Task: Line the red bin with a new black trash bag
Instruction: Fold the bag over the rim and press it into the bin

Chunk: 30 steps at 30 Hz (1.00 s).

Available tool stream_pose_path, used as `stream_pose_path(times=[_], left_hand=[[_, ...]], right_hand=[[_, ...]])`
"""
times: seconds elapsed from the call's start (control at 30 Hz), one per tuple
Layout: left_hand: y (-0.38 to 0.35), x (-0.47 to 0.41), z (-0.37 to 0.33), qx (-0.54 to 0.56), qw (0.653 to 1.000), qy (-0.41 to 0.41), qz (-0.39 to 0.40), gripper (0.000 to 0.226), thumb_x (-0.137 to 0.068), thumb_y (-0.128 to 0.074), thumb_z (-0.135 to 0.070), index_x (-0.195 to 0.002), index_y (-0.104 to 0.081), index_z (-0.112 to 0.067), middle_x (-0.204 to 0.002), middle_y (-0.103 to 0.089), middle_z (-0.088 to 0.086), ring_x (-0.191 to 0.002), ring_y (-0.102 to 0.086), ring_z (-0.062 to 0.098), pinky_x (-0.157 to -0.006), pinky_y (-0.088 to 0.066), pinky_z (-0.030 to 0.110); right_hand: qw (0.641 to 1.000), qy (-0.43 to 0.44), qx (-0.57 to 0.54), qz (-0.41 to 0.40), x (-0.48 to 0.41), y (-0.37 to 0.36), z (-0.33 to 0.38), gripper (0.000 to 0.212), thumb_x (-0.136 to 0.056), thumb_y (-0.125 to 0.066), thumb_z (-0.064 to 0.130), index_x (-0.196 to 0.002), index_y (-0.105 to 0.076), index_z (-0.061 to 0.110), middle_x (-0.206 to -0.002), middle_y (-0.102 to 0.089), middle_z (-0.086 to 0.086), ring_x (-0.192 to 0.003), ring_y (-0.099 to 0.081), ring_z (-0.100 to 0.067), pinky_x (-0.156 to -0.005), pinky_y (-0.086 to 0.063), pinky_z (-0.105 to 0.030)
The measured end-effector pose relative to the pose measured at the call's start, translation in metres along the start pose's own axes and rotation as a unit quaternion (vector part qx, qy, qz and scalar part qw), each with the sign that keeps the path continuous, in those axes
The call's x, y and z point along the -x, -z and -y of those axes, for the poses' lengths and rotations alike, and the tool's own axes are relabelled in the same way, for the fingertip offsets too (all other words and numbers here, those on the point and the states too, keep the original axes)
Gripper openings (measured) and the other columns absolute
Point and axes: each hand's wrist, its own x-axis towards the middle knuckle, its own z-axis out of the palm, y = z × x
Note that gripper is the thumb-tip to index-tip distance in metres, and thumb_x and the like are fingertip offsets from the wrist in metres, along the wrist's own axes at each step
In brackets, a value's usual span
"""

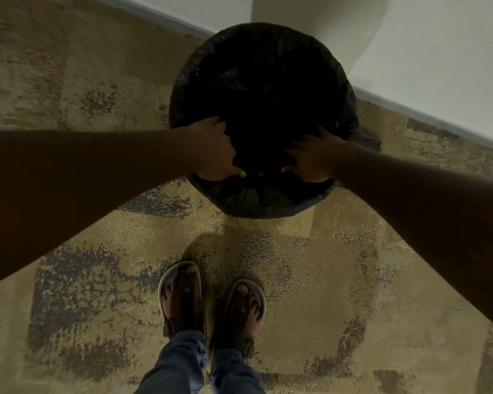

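- Black plastic of the trash bag point(264, 197) is seen draped over the whole round rim of the bin, folded down the outside and wrinkled along the near edge.
- No red of the bin is visible anywhere; every visible part of it is covered by the bag, and the inside is too dark for any detail to be made out.
- The bin is placed on the patterned carpet point(97, 294), close to the pale wall point(439, 52) and its grey baseboard point(410, 110), just in front of the feet.
- The left hand point(215, 150) is laid on the near-left part of the rim, with the fingers curled over the edge into the opening and the thumb stretched along the rim toward the middle; the bag film appears to be pinched between them against the rim.
- The right hand point(313, 159) is set on the near-right part of the rim, fingers spread slightly and bent over the bag; whether the plastic is actually clamped there cannot be told in the dim light.
- Both forearms are bare and are extended forward from the lower corners of the view.
- Two sandals point(182, 297) and the hems of blue jeans point(180, 362) are seen at the bottom, toes pointed at the bin.
- Slight motion blur is noted on the carpet at upper left.
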Motion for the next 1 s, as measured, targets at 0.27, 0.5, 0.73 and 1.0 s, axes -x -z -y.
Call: stream_pose_path(times=[0.27,0.5,0.73,1.0], left_hand=[[-0.013,0.001,0.002,-0.099,0.99,-0.003,0.102,0.062,-0.098,-0.024,-0.053,-0.143,-0.036,-0.013,-0.15,-0.037,0.013,-0.139,-0.03,0.034,-0.119,-0.016,0.047],[-0.018,-0.002,-0.012,0.222,0.97,-0.088,-0.046,0.044,-0.098,-0.034,-0.044,-0.135,-0.046,-0.023,-0.133,-0.056,0.01,-0.12,-0.053,0.028,-0.106,-0.039,0.045],[-0.032,0.018,-0.019,0.155,0.975,-0.142,0.074,0.051,-0.095,-0.03,-0.055,-0.136,-0.046,-0.028,-0.131,-0.056,0.003,-0.116,-0.051,0.021,-0.101,-0.038,0.035],[-0.039,0.043,-0.027,0.195,0.928,0.077,-0.308,0.055,-0.093,-0.041,-0.045,-0.129,-0.047,-0.004,-0.13,-0.05,0.019,-0.12,-0.046,0.033,-0.103,-0.039,0.045]], right_hand=[[0.997,0.01,0.064,0.044,0.015,0.002,0.007,0.059,-0.1,-0.016,0.05,-0.153,-0.018,0.024,-0.161,-0.017,-0.007,-0.15,-0.003,-0.028,-0.117,0.006,-0.057],[0.94,0.114,-0.3,-0.119,0.04,0.017,0.055,0.05,-0.102,-0.022,0.045,-0.141,-0.045,0.023,-0.137,-0.055,-0.01,-0.131,-0.046,-0.026,-0.11,-0.027,-0.035],[0.967,0.166,-0.191,-0.028,0.057,-0.01,0.074,0.067,-0.093,-0.011,0.065,-0.152,-0.015,0.033,-0.159,-0.025,-0.002,-0.149,-0.011,-0.025,-0.12,-0.003,-0.05],[0.812,-0.207,-0.376,-0.396,0.086,-0.021,0.085,0.055,-0.092,-0.046,0.044,-0.137,-0.043,0.012,-0.145,-0.04,-0.012,-0.135,-0.034,-0.028,-0.113,-0.028,-0.042]])
